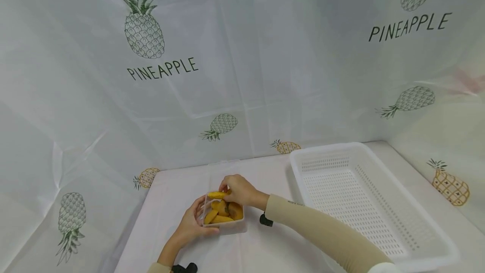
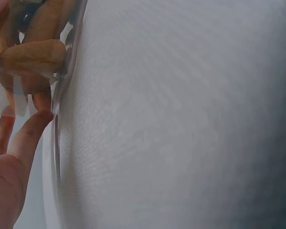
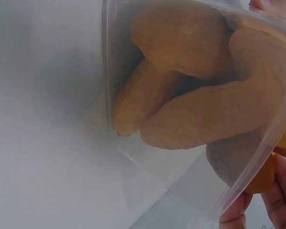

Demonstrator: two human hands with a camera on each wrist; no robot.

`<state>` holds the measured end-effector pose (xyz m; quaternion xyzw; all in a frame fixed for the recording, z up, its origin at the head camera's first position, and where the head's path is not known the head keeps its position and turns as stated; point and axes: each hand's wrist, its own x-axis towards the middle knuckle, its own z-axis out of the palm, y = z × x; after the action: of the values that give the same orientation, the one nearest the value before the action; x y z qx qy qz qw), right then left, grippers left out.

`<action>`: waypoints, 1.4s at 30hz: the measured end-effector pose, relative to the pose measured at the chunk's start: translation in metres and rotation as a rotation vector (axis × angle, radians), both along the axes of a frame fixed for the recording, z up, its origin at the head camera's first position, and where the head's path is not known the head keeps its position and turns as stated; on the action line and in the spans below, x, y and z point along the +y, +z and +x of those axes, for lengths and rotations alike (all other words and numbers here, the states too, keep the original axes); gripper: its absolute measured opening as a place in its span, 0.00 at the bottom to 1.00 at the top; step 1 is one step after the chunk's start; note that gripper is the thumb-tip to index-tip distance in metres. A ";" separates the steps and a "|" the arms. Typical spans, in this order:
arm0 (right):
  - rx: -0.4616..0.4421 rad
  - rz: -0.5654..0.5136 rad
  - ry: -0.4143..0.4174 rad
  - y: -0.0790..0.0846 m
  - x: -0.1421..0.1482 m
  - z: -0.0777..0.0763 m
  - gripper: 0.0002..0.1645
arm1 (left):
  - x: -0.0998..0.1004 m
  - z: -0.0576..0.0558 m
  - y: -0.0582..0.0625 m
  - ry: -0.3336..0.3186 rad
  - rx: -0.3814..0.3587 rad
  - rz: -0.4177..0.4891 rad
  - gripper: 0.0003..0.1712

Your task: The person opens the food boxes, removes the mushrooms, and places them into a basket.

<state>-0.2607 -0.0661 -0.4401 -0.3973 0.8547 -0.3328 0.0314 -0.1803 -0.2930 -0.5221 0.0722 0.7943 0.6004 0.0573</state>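
Observation:
A clear plastic box (image 1: 227, 227) on the table holds several yellow-orange oblong pieces of produce (image 1: 221, 207), some with brownish patches. My left hand (image 1: 190, 223) grips the box at its left side, thumb along the near wall and fingers at the far left. In the left wrist view, the left fingers (image 2: 26, 138) lie against the box's clear wall. My right hand (image 1: 239, 189) reaches over the box's far rim. Its fingers pinch one yellow-orange piece (image 1: 217, 195) at that rim. The right wrist view shows the right fingertips (image 3: 276, 200) around that piece, partly seen through the wall.
A large white perforated basket (image 1: 337, 180) stands on the right of the white table (image 1: 174, 197). A clear flat sheet or lid (image 1: 223, 167) lies behind the box. A pineapple-printed sheet (image 1: 235, 75) hangs along the back and sides.

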 end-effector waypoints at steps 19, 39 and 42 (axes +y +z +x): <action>0.108 0.004 0.033 -0.002 0.003 -0.002 0.09 | 0.000 -0.001 0.001 0.007 0.002 -0.005 0.61; 0.164 0.009 0.031 0.026 0.007 -0.003 0.11 | 0.001 -0.003 0.002 0.017 0.038 -0.027 0.60; 0.115 -0.015 0.024 0.030 0.009 -0.005 0.11 | 0.002 -0.002 0.002 0.015 0.042 -0.041 0.61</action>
<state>-0.2657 -0.0570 -0.4096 -0.4263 0.8476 -0.3156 -0.0167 -0.1828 -0.2912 -0.5200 0.0778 0.8081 0.5826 0.0377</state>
